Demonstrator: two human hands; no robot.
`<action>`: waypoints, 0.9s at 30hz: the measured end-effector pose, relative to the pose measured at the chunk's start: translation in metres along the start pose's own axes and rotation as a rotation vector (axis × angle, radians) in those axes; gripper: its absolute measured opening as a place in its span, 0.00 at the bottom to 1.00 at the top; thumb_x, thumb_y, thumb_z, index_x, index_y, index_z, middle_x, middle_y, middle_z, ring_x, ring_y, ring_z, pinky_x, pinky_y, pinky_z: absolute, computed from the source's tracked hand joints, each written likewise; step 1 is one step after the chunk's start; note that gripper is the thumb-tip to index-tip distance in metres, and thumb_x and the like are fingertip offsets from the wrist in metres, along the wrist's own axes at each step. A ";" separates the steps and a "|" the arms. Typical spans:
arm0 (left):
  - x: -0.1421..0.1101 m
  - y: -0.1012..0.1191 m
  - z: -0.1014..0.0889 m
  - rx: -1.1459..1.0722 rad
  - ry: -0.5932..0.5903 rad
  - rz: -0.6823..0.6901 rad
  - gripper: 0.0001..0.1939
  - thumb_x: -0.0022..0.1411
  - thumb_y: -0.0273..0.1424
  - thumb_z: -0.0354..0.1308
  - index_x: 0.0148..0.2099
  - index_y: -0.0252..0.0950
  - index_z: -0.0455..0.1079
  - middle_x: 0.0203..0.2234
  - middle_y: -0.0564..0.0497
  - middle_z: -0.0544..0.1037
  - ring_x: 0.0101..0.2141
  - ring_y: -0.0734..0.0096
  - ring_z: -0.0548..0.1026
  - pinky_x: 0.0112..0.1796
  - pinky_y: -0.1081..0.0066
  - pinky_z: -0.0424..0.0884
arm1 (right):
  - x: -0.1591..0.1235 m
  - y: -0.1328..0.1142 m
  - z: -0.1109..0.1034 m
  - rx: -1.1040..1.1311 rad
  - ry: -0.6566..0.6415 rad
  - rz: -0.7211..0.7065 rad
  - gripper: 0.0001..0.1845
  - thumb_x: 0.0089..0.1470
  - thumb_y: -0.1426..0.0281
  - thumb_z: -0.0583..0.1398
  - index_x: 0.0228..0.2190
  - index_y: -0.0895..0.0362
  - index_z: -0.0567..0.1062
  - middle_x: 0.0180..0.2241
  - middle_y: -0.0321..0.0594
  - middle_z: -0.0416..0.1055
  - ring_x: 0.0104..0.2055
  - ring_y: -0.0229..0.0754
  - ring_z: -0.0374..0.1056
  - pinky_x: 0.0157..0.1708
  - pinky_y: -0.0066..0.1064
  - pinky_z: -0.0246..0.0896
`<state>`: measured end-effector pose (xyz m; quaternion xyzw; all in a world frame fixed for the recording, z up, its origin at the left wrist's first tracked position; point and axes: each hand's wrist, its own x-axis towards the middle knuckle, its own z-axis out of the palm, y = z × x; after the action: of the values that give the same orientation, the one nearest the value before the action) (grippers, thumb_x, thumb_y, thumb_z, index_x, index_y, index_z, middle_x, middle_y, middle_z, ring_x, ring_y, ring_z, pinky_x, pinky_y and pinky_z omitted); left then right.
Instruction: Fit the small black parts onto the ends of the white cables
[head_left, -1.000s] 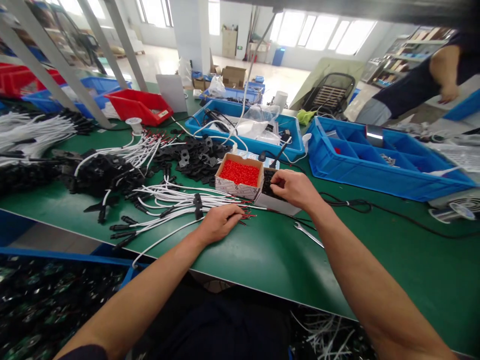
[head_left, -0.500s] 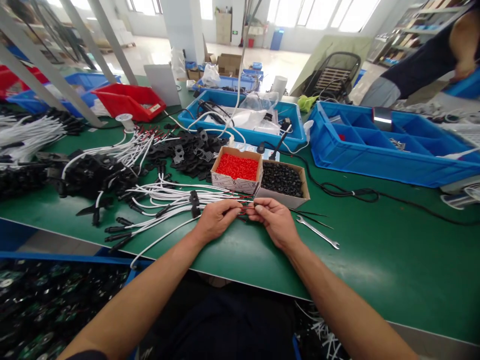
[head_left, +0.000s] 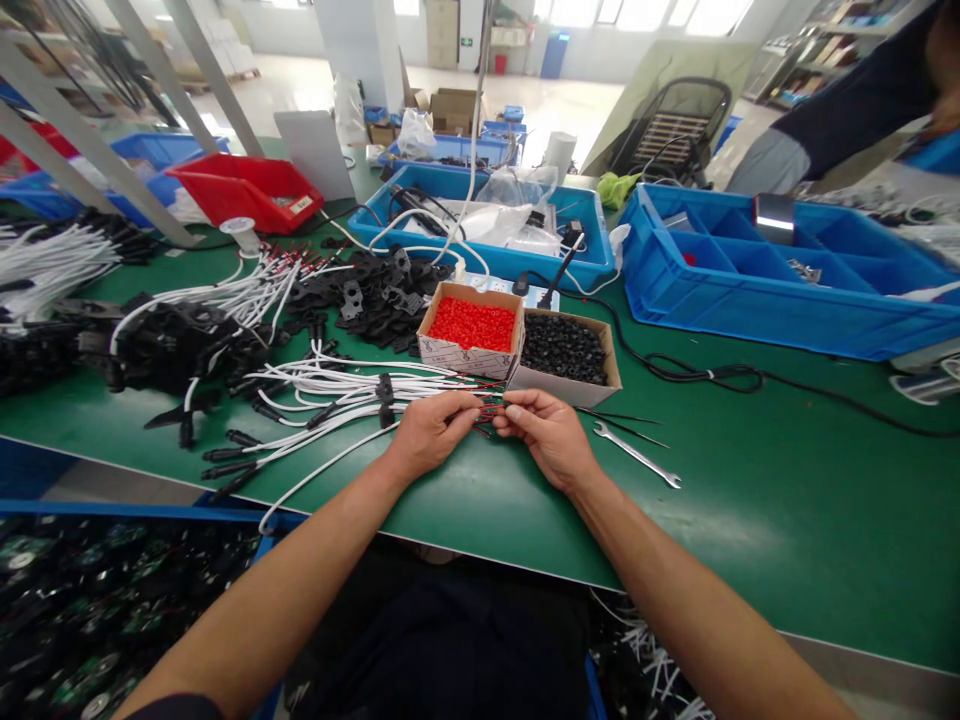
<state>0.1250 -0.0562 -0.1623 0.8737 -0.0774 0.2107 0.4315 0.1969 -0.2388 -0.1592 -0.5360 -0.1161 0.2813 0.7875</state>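
Note:
My left hand (head_left: 435, 432) is closed, thumb against forefinger, on a white cable (head_left: 330, 478) near its red and black wire ends (head_left: 489, 410). Facing it, my right hand (head_left: 547, 432) pinches the thin wires at their tips; any small part between those fingers is hidden. A black clip-like bracket (head_left: 385, 400) sits on the cables left of my left hand. More white cables (head_left: 315, 385) with black connectors lie in a bundle there. Just behind my hands stand a carton of small red parts (head_left: 472, 325) and a carton of small black parts (head_left: 564, 350).
A wrench (head_left: 637, 455) lies right of my right hand. Blue bins (head_left: 780, 310) and a blue tray (head_left: 547, 262) stand behind. Black brackets (head_left: 390, 295) and a red bin (head_left: 240, 190) are at the left. A person (head_left: 832, 110) stands far right.
The view has tilted down slightly. My hands stay together at the wire ends, with only small finger movement. The person at the far right has shifted slightly.

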 end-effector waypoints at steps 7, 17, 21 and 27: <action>-0.002 0.002 -0.001 0.134 -0.054 0.029 0.08 0.66 0.31 0.54 0.44 0.38 0.73 0.38 0.52 0.78 0.39 0.71 0.75 0.41 0.71 0.69 | -0.001 -0.005 -0.010 -0.440 -0.014 -0.127 0.14 0.49 0.65 0.67 0.37 0.60 0.75 0.30 0.40 0.76 0.31 0.39 0.72 0.35 0.31 0.68; -0.007 0.002 0.002 0.256 -0.117 0.073 0.15 0.68 0.29 0.49 0.56 0.37 0.65 0.46 0.47 0.76 0.47 0.65 0.73 0.49 0.66 0.68 | -0.002 -0.001 -0.003 -0.811 -0.069 -0.360 0.08 0.54 0.68 0.64 0.37 0.56 0.80 0.35 0.38 0.77 0.37 0.40 0.71 0.41 0.33 0.65; -0.007 0.003 0.001 0.317 -0.098 -0.012 0.10 0.68 0.36 0.52 0.43 0.36 0.69 0.35 0.49 0.76 0.39 0.65 0.73 0.42 0.66 0.68 | -0.003 0.001 -0.005 -0.859 -0.076 -0.372 0.07 0.54 0.68 0.64 0.36 0.55 0.79 0.35 0.37 0.77 0.37 0.41 0.71 0.41 0.33 0.65; -0.008 0.004 -0.004 0.176 -0.216 0.058 0.09 0.68 0.27 0.48 0.47 0.36 0.68 0.40 0.48 0.75 0.43 0.66 0.72 0.46 0.67 0.67 | -0.001 0.004 -0.005 -0.946 -0.086 -0.396 0.06 0.55 0.68 0.64 0.37 0.54 0.78 0.35 0.37 0.76 0.36 0.40 0.71 0.39 0.31 0.64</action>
<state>0.1152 -0.0564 -0.1607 0.9231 -0.1299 0.1337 0.3362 0.1969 -0.2423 -0.1644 -0.7893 -0.3620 0.0655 0.4917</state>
